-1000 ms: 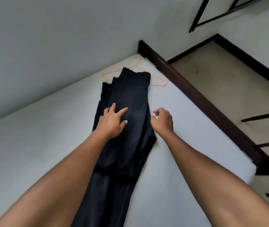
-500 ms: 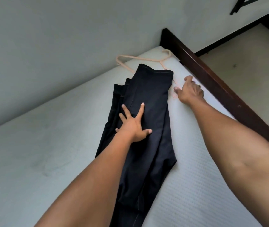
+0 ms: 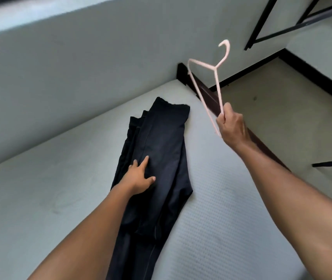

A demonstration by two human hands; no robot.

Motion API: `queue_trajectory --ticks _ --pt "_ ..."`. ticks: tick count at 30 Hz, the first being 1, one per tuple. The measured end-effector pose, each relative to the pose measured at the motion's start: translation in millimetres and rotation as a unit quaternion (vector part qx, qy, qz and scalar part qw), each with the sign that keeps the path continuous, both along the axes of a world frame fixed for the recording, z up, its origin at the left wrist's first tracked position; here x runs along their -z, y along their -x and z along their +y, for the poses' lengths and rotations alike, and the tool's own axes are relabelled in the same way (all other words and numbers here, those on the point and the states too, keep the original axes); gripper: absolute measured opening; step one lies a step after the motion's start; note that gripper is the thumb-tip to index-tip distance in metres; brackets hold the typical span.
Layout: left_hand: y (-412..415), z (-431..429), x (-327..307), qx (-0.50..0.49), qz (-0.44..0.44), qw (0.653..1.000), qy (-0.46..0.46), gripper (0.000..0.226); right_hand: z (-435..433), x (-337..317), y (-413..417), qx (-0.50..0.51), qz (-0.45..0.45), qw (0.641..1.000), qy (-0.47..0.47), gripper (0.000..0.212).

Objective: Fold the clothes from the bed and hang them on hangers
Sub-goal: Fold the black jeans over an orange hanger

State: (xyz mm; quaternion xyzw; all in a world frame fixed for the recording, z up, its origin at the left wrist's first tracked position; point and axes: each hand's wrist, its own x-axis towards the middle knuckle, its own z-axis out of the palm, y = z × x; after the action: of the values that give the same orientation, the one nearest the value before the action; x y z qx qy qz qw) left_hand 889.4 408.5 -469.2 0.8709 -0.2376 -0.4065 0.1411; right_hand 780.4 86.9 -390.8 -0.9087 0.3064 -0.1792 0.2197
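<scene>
Since the earlier frame, my right hand (image 3: 231, 126) has lifted the pink hanger (image 3: 211, 81) off the bed (image 3: 231, 229), gripping its lower end. My left hand (image 3: 138, 178) lies spread flat on the folded dark trousers (image 3: 161, 150) on the bed. I judge the folding finished; next the trousers must go through the hanger.

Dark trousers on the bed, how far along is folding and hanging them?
Done: the dark trousers lie folded lengthwise on the mattress. In hand: the right hand grips the pink hanger in the air, while the left hand rests flat on the trousers. Left: draping the trousers over the hanger and hanging it up.
</scene>
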Motion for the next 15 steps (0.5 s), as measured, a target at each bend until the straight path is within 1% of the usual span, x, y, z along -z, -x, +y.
queue_trajectory --ticks 2,3,4,6,7,8,10,12,13,15 --pt "27 35 -15 -0.02 -0.002 1.0 0.0 0.087 40 -12 28 -0.016 -0.02 0.999 -0.026 0.018" --pt "29 36 -8 -0.027 -0.009 1.0 0.005 0.083 47 -7 32 -0.012 -0.034 0.998 -0.042 0.019" --pt "64 106 -50 -0.059 -0.008 0.998 -0.004 0.078 119 -31 65 -0.035 -0.033 0.996 -0.08 0.019" --pt "80 112 -48 -0.088 -0.02 0.995 0.037 0.065 150 -31 84 -0.041 -0.053 0.989 -0.134 0.021" --pt "89 119 -51 -0.109 -0.023 0.992 0.058 0.058 168 -30 93 -0.045 -0.068 0.987 -0.141 0.023" --pt "105 147 -61 -0.132 -0.031 0.988 0.069 0.052 202 -26 114 -0.052 -0.07 0.982 -0.165 0.026" --pt "145 233 -70 -0.166 -0.039 0.984 0.051 0.041 302 -34 161 -0.076 -0.065 0.969 -0.226 0.029" --pt "195 328 -61 -0.199 -0.033 0.979 0.023 0.037 394 -19 214 -0.098 -0.057 0.944 -0.311 0.026" --pt "220 365 -53 -0.197 -0.028 0.98 -0.006 0.039 431 -12 239 -0.107 -0.05 0.931 -0.347 0.025" --pt "276 441 -36 -0.181 -0.002 0.98 -0.083 0.053 502 8 287 -0.101 -0.001 0.911 -0.4 0.025"
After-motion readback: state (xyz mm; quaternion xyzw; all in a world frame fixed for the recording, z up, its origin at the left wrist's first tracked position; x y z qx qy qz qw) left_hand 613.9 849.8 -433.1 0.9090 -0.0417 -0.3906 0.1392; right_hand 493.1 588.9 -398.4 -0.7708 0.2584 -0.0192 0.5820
